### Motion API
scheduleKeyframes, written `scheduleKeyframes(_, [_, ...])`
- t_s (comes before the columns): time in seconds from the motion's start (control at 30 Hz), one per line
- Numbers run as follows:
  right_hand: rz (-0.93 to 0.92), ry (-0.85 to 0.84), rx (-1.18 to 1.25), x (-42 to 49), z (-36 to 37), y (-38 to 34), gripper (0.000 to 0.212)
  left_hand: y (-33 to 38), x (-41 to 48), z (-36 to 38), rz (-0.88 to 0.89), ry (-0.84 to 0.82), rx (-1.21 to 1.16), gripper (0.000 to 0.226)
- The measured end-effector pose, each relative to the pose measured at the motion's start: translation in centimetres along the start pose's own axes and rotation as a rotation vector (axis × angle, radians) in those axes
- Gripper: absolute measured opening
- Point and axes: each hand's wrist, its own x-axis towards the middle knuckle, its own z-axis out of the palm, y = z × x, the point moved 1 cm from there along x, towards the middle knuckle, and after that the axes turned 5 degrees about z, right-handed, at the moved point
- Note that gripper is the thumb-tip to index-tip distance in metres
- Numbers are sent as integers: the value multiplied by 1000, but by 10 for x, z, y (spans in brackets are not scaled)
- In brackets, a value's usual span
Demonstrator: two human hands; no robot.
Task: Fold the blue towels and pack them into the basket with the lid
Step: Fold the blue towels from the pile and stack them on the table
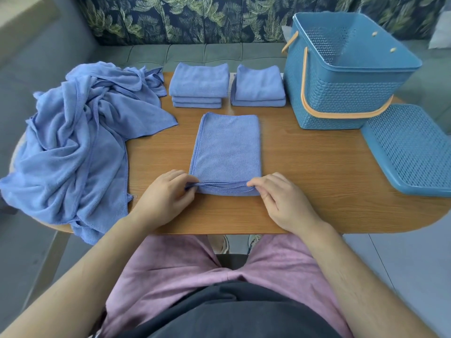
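Half-folded towel [225, 147] flat on bench [317, 172], centre. Left hand [166, 195] pinching near-left corner, right hand [280, 198] pinching near-right corner. Two folded stacks [199, 85] behind. Loose towel heap [80, 142] at left. Open basket [346, 93] far right, lid [412, 150] lying beside it.

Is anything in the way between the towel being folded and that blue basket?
Nothing visible. The basket stands open at far right, its lid lying beside it; only bare table lies between it and the towel.
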Motion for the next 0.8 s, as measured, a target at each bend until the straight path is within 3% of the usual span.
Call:
scheduleKeyframes(0.17, [31, -39, 21, 1, -5, 0, 17, 7, 8, -5, -123, 18, -201, 8])
scheduleKeyframes(0.37, [197, 11, 290, 6, -36, -14, 24, 23, 16, -26, -117, 68, -377, 16])
scheduleKeyframes(0.5, [174, 10, 318, 38, -48, -8, 27, 12, 44, -32, -44, 20, -336, 27])
scheduleKeyframes(0.57, [192, -2, 286, 59, -45, 0, 28, 3, 63, -30, -116, 13, -322, 30])
scheduleKeyframes(0.7, [270, 3, 252, 98, -29, 20, 25, -16, 94, -19, -219, -26, -312, 14])
scheduleKeyframes(0.8, [301, 11, 208, 121, -16, 33, 23, -34, 112, -8, -261, -20, -281, 19])
